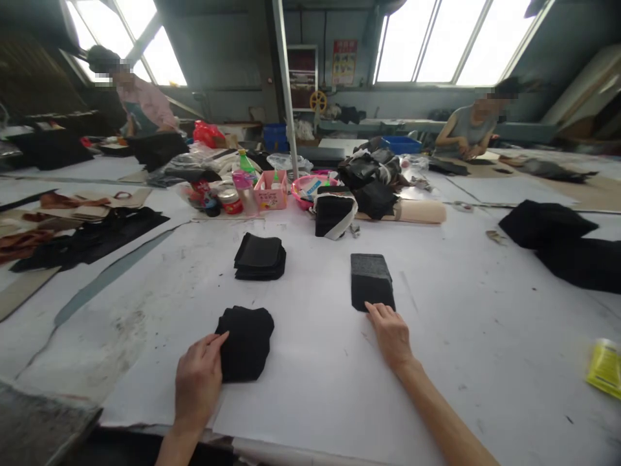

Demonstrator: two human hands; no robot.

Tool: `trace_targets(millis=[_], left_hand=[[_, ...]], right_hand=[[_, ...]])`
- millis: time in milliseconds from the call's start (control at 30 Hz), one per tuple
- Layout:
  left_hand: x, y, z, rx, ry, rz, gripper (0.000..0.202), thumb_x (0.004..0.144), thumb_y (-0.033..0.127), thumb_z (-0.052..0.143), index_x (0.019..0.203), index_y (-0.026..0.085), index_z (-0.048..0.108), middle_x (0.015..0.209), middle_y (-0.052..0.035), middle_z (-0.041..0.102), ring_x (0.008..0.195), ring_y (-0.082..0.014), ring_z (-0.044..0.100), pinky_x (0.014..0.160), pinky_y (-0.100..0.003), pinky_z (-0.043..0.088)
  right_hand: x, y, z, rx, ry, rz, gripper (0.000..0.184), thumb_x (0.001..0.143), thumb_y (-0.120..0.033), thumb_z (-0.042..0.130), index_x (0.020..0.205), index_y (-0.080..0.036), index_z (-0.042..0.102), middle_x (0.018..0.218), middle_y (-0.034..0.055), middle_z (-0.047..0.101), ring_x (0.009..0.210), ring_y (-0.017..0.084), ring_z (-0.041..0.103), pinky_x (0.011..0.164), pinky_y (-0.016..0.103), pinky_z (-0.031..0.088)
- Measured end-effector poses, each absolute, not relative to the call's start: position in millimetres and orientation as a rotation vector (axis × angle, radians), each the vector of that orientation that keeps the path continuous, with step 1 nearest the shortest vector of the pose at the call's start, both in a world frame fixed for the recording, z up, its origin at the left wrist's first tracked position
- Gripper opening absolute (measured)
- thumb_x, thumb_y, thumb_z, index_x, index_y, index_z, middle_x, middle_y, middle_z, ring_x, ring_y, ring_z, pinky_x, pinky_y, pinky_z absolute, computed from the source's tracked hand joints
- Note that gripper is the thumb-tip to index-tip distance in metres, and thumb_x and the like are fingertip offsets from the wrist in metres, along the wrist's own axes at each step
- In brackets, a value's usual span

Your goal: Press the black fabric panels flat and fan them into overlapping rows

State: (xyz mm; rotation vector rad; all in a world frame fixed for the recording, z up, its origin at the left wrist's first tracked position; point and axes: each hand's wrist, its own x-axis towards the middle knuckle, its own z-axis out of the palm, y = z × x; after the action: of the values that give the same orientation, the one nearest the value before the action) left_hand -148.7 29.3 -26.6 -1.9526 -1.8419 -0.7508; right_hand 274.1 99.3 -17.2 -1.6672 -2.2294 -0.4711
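Working two-handed at a white-covered desk (310,369). Touching the left edge of the near-left black fabric stack (247,346) with the left hand (198,374), fingers along the edge; can't tell whether pinching or only steadying. Touching the near edge of the black-and-grey fabric pile (371,281) with the right hand (389,329), over to the right and a bit farther away; with the thumb side hidden, can't confirm a closed grip there either. On progress, judging by layout only: already cut to shape and sorted into three separate groups, counting the squarer black stack (260,252) just beyond the left-hand one, clear of both hands. Grey across the far part of the right pile, black across the near part; can't tell if two-tone or overlapped. Apparently left over: uneven edges on both left stacks, so not squared up. Can't count layers, so can't put a share on done versus remaining. Flanked at right by larger black pieces (548,223) and a yellow packet (605,369), at far left by brown scraps (72,200), at far middle by a pink box (272,191) and a beige roll (422,211).
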Motion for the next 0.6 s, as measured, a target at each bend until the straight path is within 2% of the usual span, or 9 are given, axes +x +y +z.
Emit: trace_targets(millis=[67,233,333,467,600], left_hand=[[-153.5,29.1,-32.6,-1.991,-1.798,-0.756,0.033,0.096,0.02,0.036,0.111,0.017,0.064,0.106,-0.0101,0.063,0.092,-0.0252,0.06,0.08,-0.04,0.05],[-153.6,28.1,-38.2,-1.976,-1.876,-0.862,0.034,0.095,0.021,0.037,0.119,0.019,0.061,0.118,-0.01,0.061,0.1,-0.0252,0.062,0.086,-0.041,0.054],[-146.2,23.5,-31.1,-1.984,-1.908,-0.928,0.033,0.094,0.017,0.036,0.113,0.02,0.064,0.117,-0.0094,0.062,0.104,-0.0244,0.063,0.092,-0.042,0.054],[-143.7,25.7,-27.2,-1.971,-1.976,-0.985,0.033,0.095,0.013,0.037,0.112,0.018,0.064,0.115,-0.0091,0.063,0.106,-0.0203,0.063,0.093,-0.037,0.055],[-142.0,25.5,-25.8,-1.944,-2.032,-1.024,0.032,0.095,0.011,0.038,0.111,0.018,0.065,0.116,-0.009,0.063,0.107,-0.0194,0.063,0.094,-0.038,0.055]], right_hand=[[274.4,104.0,-16.0,-1.676,-2.21,-0.509,0.023,0.095,-0.012,0.048,0.11,-0.018,0.065,0.095,0.0069,0.064,0.084,0.021,0.058,0.072,0.031,0.041],[275.1,109.2,-12.0,-1.65,-2.153,-0.519,0.02,0.094,-0.018,0.055,0.112,-0.019,0.065,0.102,0.0074,0.065,0.086,0.02,0.058,0.071,0.029,0.04],[276.6,108.3,-11.7,-1.614,-2.181,-0.537,0.016,0.094,-0.023,0.056,0.105,-0.018,0.067,0.098,0.0072,0.065,0.087,0.022,0.056,0.072,0.031,0.039],[279.2,122.7,-23.2,-1.542,-2.23,-0.682,0.022,0.098,-0.026,0.047,0.098,-0.017,0.068,0.085,0.0062,0.064,0.078,0.023,0.054,0.066,0.033,0.037],[283.0,132.4,-33.6,-1.502,-2.122,-0.561,0.036,0.1,-0.035,0.036,0.097,-0.016,0.066,0.089,0.0086,0.066,0.081,0.024,0.059,0.066,0.032,0.04]])
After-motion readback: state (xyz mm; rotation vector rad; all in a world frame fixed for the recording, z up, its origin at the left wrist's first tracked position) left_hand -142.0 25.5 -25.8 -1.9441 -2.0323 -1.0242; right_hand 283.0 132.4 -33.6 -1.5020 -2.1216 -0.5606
